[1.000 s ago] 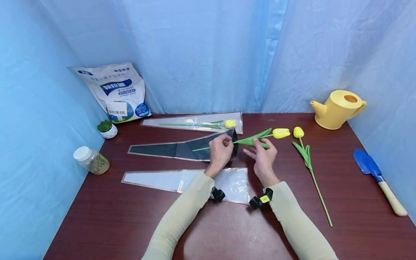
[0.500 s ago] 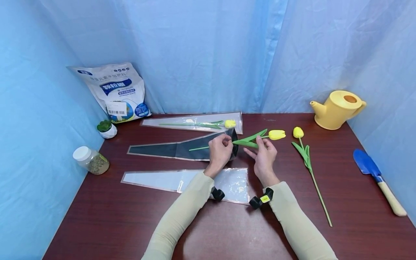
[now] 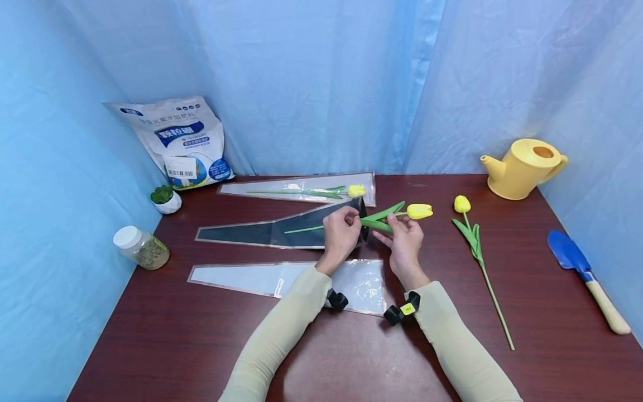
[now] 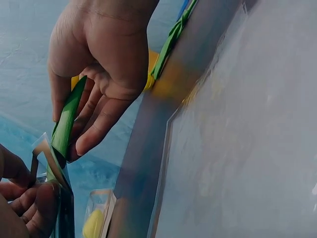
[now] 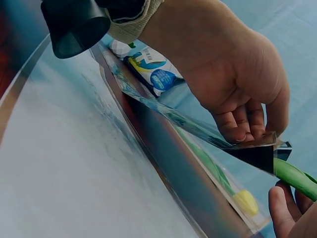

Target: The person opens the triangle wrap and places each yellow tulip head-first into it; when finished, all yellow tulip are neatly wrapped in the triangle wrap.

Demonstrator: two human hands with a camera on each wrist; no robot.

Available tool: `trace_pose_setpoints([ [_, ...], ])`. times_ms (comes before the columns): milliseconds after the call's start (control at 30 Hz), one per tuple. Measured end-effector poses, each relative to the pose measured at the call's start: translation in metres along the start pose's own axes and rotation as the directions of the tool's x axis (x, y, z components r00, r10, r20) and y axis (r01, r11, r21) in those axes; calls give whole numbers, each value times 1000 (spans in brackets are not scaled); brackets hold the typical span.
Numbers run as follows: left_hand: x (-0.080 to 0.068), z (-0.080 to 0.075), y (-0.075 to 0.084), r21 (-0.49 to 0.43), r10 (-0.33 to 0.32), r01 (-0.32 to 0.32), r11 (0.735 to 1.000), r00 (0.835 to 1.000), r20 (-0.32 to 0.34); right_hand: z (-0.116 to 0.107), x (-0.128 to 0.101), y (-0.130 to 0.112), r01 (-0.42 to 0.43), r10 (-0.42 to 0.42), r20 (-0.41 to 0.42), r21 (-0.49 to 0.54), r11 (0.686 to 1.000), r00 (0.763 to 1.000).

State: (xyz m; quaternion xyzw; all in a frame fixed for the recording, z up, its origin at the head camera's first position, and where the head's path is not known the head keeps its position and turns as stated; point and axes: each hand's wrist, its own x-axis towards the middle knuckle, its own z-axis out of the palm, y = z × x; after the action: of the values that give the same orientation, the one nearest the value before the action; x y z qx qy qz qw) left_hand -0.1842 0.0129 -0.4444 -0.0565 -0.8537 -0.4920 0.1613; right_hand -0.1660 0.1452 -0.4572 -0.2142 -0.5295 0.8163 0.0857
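Note:
My left hand (image 3: 343,234) pinches the upper layer of a black-backed clear flower sleeve (image 3: 246,231) near its wide right end, holding the mouth apart. A yellow artificial tulip (image 3: 419,211) lies partly inside, its stem pointing left and its bloom outside the mouth. My right hand (image 3: 406,245) pinches this tulip just below the bloom. In the right wrist view, a green leaf (image 5: 295,177) is right at the sleeve's raised mouth. The left wrist view has the leaf (image 4: 67,119) between both hands, and the bloom is mostly hidden there behind my right hand.
Behind lies a white sleeve (image 3: 296,183) with a tulip inside; another white sleeve (image 3: 231,277) lies in front, partly under my left forearm. At right are a loose tulip (image 3: 489,290), a yellow watering can (image 3: 517,173) and a blue trowel (image 3: 567,251). Jar (image 3: 145,251), potted succulent (image 3: 168,202) and fertilizer bag (image 3: 186,148) stand left.
The tulip has slid left, its stem tip deeper into the black sleeve and its leaves closer to the mouth. My right hand has shifted slightly left; my left hand stays in place.

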Motion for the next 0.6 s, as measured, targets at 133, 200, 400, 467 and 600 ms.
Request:
trace_pose_setpoints([
  [133, 0, 0, 0, -6, 17, -17, 1000, 1000, -8, 0, 0, 1, -2, 2, 26, -3, 1000, 1000],
  [200, 1, 1, 0, -10, 21, -21, 1000, 1000, -13, 0, 0, 0, -11, 11, 43, 3, 1000, 999],
  [400, 2, 1, -1, -11, 14, -15, 1000, 1000, -16, -6, 4, -7, -83, 79, 46, 77, 994, 996],
  [467, 2, 1, -1, -10, 11, -11, 1000, 1000, -13, -8, 5, -10, -94, 90, 41, 108, 990, 995],
  [600, 1, 1, -1, -2, 6, -6, 1000, 1000, -11, -9, 6, -11, -99, 92, 55, 135, 986, 994],
])
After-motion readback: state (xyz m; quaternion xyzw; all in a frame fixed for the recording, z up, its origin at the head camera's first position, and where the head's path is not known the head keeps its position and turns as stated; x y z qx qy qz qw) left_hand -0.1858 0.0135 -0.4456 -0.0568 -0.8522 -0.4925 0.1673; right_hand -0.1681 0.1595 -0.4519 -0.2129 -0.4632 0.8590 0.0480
